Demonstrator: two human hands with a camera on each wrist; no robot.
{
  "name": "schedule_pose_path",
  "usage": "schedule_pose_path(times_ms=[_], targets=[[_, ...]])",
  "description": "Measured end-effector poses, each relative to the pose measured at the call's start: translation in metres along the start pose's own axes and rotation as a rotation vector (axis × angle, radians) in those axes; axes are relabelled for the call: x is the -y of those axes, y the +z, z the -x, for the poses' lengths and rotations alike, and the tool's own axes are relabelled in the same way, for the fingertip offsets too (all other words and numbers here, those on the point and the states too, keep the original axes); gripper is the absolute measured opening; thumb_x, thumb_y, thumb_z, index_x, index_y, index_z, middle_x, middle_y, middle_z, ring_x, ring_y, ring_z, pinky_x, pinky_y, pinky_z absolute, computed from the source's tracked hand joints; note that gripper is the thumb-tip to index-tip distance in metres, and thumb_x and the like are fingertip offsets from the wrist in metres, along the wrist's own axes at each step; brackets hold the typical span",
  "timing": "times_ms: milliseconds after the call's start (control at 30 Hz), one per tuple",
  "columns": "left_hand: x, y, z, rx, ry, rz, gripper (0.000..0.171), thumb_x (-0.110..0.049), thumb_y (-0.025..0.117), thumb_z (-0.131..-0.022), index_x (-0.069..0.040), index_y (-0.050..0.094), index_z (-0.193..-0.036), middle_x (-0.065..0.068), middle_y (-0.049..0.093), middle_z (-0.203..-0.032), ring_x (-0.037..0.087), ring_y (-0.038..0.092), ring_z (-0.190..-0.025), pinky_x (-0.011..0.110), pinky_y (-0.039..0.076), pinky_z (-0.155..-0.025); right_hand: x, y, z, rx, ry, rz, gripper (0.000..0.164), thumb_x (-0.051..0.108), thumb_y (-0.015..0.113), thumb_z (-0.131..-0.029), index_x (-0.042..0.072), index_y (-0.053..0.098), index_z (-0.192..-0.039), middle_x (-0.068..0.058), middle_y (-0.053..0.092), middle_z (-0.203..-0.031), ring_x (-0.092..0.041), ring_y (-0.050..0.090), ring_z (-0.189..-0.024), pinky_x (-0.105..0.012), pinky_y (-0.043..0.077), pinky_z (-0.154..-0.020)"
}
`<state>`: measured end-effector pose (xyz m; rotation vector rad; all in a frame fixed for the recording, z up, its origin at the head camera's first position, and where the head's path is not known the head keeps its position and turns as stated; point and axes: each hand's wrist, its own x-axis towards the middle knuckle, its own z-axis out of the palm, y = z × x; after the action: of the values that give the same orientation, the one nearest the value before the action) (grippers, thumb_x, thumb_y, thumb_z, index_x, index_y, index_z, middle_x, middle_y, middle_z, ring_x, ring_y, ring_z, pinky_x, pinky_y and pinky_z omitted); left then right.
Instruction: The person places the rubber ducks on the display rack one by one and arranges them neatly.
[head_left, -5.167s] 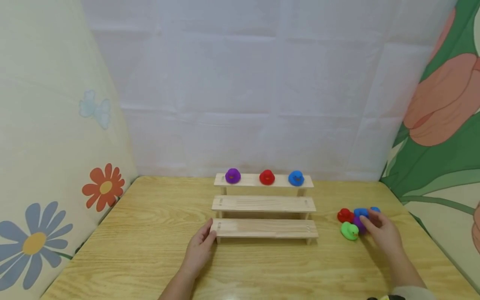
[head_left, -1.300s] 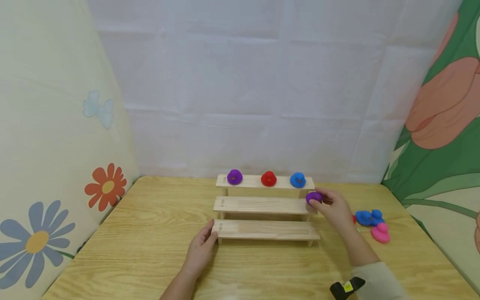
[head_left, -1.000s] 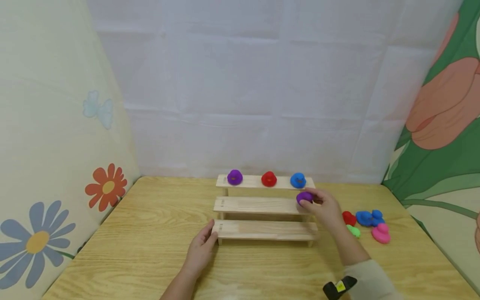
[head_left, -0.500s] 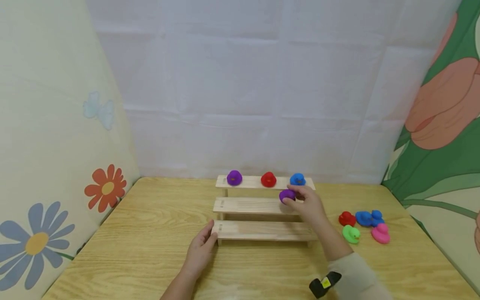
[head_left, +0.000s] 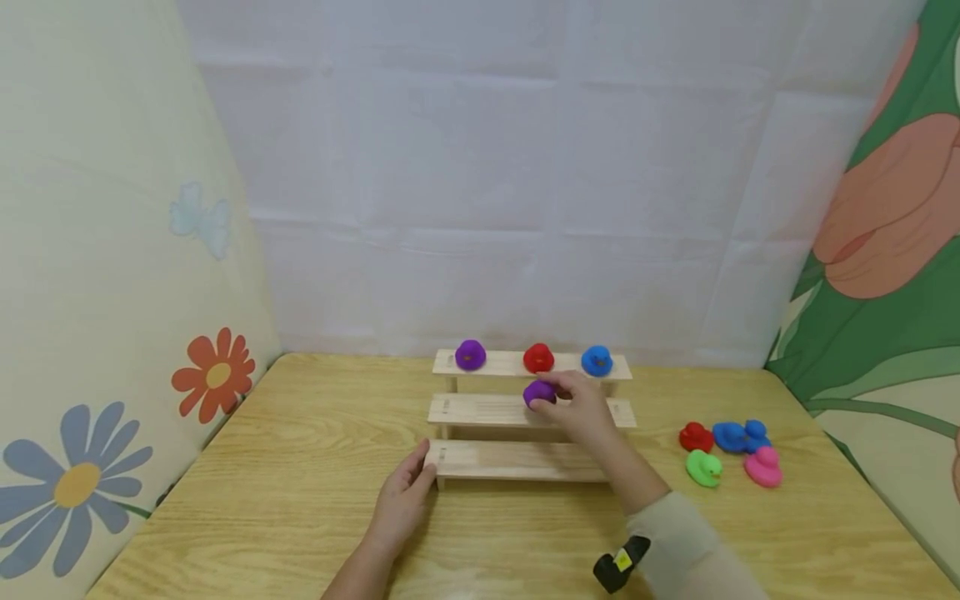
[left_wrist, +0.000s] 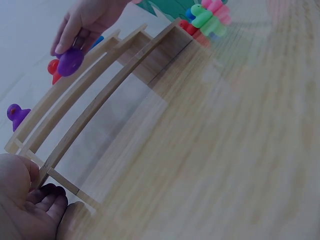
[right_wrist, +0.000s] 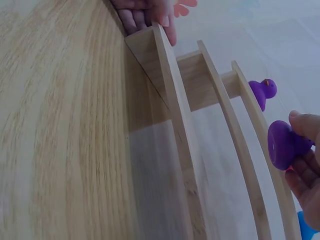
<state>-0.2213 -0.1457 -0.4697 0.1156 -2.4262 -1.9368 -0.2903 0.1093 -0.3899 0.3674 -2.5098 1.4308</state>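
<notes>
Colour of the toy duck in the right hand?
Purple. The toy duck shows best in the right wrist view.

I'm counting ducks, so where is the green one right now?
In the head view, the green toy duck sits on the table, right of the three-tier wooden shelf, in front of a red toy duck and left of the pink toy duck.

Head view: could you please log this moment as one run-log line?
right hand: pinches purple duck midair; left hand: holds bottom shelf at left end; top shelf: second purple duck, red duck, blue duck
</notes>
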Motion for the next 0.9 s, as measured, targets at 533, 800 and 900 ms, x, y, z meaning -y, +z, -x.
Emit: schedule_pose_path(times_ms=[533, 800, 900], targets=[[0.0, -0.001, 0.0, 0.008, 0.013, 0.009, 0.051, -0.013, 0.045, -0.103, 0.004, 0.032, -0.149, 0.022, 0.03, -0.157, 0.036, 0.027, -0.147, 0.051, 0.027, -0.121, 0.019, 0.035, -0.007, 0.102, -0.094, 0.0, 0.037, 0.012, 0.079, -0.082, 0.005, 0.07, -0.117, -0.011, 0.069, -0.112, -0.026, 0.063, -0.104, -0.042, 0.056, -0.094], [0.003, 0.0, -0.001, 0.004, 0.02, 0.003, 0.05, -0.013, 0.045, -0.103, 0.004, 0.033, -0.149, 0.022, 0.031, -0.157, 0.036, 0.028, -0.147, 0.051, 0.027, -0.121, 0.031, 0.052, -0.01, 0.174, -0.061, -0.009, 0.041, 0.016, 0.077, -0.085, 0.005, 0.067, -0.123, -0.011, 0.066, -0.116, -0.029, 0.061, -0.111, -0.044, 0.053, -0.101], [0.002, 0.0, 0.0, 0.003, 0.023, -0.01, 0.051, -0.014, 0.045, -0.103, 0.004, 0.033, -0.149, 0.022, 0.031, -0.157, 0.037, 0.028, -0.146, 0.051, 0.027, -0.12, 0.034, 0.057, -0.01, 0.187, -0.07, -0.008, 0.041, 0.016, 0.076, -0.085, 0.005, 0.067, -0.123, -0.013, 0.067, -0.12, -0.031, 0.061, -0.114, -0.046, 0.052, -0.102]])
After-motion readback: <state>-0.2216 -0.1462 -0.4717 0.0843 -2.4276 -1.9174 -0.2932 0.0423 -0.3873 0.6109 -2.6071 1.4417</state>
